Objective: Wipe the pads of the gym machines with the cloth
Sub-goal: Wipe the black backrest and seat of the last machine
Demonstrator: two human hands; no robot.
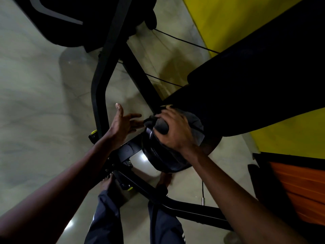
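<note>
Gym floor: black steel machine frame (100, 80), padded black pads (163, 155), cables (184, 40), polished pale floor (35, 103), yellow wall (237, 20) far right.

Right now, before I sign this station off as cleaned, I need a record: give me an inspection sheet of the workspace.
Surface: glossy pale grey floor, motion-blurred.
Job's things: dark grey cloth draped over the round black vinyl roller pad.
Clutter: nothing seen.
Hands: right hand grips the cloth against the pad; left hand open, fingers straight, by the cloth's loose end, contact unclear.
Cables: thin black cables stretched straight toward the yellow wall panel; a thin hanging cable with a metal end.
Surroundings: black steel machine frame, the yellow wall panel, orange slatted panel.
</note>
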